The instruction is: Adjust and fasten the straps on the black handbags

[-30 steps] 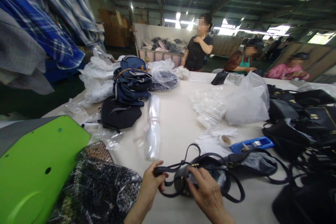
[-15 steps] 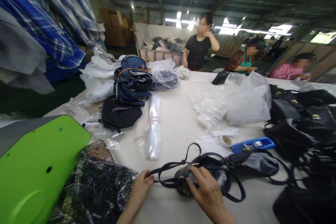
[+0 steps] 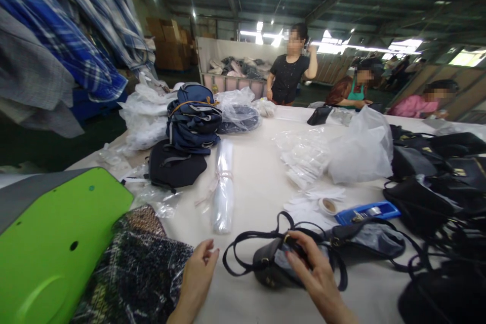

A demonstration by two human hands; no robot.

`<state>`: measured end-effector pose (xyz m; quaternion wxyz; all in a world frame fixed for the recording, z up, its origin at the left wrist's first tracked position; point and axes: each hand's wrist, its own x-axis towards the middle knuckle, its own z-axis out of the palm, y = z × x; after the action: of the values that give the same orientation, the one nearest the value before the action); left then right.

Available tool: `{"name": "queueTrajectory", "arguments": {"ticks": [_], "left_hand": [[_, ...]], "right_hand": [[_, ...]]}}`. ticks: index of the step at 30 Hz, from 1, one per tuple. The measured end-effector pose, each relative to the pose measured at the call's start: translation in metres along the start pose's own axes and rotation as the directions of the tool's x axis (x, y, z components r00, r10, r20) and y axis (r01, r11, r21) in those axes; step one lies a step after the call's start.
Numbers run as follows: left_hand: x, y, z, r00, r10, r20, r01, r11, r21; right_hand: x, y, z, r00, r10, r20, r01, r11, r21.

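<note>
A small black handbag (image 3: 271, 268) stands on the pale table with its top open and clear plastic inside. My right hand (image 3: 317, 273) is at the bag's opening, thumb and fingers closed on its rim near a gold fitting. My left hand (image 3: 201, 268) is in the air left of the bag, apart from it, its fingers slightly curled and spread with nothing between them. The bag's black straps loop out between my two hands. Just right of it lies another black bag (image 3: 347, 245) with plastic stuffing.
A green panel (image 3: 64, 243) and a plastic-wrapped dark item (image 3: 132, 268) are at left. Rolled clear film (image 3: 223, 187), a blue tray (image 3: 368, 212) and a tape roll (image 3: 327, 206) lie beyond the bag. Black bags (image 3: 421, 202) pile at right. People are across the table (image 3: 258, 162).
My left hand has let go of the strap and moved slightly left. The strap has dropped into a loop. My right hand has shifted right along the bag's opening.
</note>
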<state>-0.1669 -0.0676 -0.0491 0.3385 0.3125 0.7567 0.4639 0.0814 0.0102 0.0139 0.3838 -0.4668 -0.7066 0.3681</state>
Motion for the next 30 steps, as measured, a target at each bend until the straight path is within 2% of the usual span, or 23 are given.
{"name": "queueTrajectory", "arguments": {"ticks": [1,2,3,4,5,6,7,8,10,14,16,18,21,26,30], "left_hand": [[-0.005,0.011,0.002,0.986,0.144,-0.089,-0.14,0.989,0.045],[-0.01,0.023,0.005,0.938,0.321,-0.133,-0.309,0.946,0.1],[-0.015,0.036,0.01,0.854,0.504,-0.129,-0.484,0.861,0.156],[-0.019,0.049,0.016,0.747,0.66,-0.082,-0.637,0.746,0.193],[-0.023,0.061,0.024,0.64,0.768,-0.018,-0.748,0.628,0.215],[-0.025,0.072,0.033,0.553,0.831,0.057,-0.818,0.529,0.226],[-0.026,0.083,0.043,0.484,0.867,0.117,-0.863,0.452,0.224],[-0.026,0.092,0.052,0.434,0.887,0.156,-0.892,0.399,0.214],[-0.023,0.106,0.071,0.373,0.908,0.192,-0.923,0.342,0.177],[-0.013,0.119,0.094,0.281,0.94,0.193,-0.959,0.269,0.087],[-0.009,0.12,0.098,0.241,0.946,0.218,-0.97,0.229,0.078],[-0.005,0.118,0.099,0.22,0.939,0.264,-0.975,0.207,0.074],[-0.002,0.116,0.099,0.203,0.922,0.329,-0.978,0.204,0.031],[-0.003,0.122,0.102,0.241,0.91,0.337,-0.97,0.228,0.078],[0.001,0.125,0.1,0.198,0.901,0.386,-0.98,0.167,0.113]], "right_hand": [[0.002,-0.004,-0.004,0.997,0.077,0.013,-0.078,0.993,0.094],[0.005,-0.009,-0.008,0.989,0.143,0.031,-0.146,0.972,0.184],[0.008,-0.012,-0.011,0.979,0.195,0.052,-0.202,0.943,0.263],[0.01,-0.016,-0.014,0.968,0.238,0.077,-0.25,0.91,0.331],[0.013,-0.019,-0.017,0.957,0.272,0.101,-0.29,0.875,0.388],[0.016,-0.022,-0.019,0.946,0.298,0.125,-0.322,0.842,0.432],[0.018,-0.025,-0.021,0.938,0.312,0.149,-0.345,0.817,0.463],[0.02,-0.028,-0.024,0.932,0.319,0.169,-0.361,0.8,0.48],[0.023,-0.033,-0.028,0.93,0.324,0.176,-0.368,0.786,0.497],[0.022,-0.044,-0.037,0.917,0.364,0.162,-0.391,0.745,0.54],[0.022,-0.047,-0.04,0.906,0.395,0.155,-0.407,0.707,0.578],[0.022,-0.048,-0.043,0.897,0.419,0.141,-0.412,0.674,0.613],[0.025,-0.048,-0.046,0.892,0.431,0.134,-0.409,0.648,0.642],[0.031,-0.051,-0.048,0.898,0.431,0.092,-0.381,0.654,0.653],[0.036,-0.055,-0.052,0.877,0.466,0.112,-0.407,0.599,0.689]]}}
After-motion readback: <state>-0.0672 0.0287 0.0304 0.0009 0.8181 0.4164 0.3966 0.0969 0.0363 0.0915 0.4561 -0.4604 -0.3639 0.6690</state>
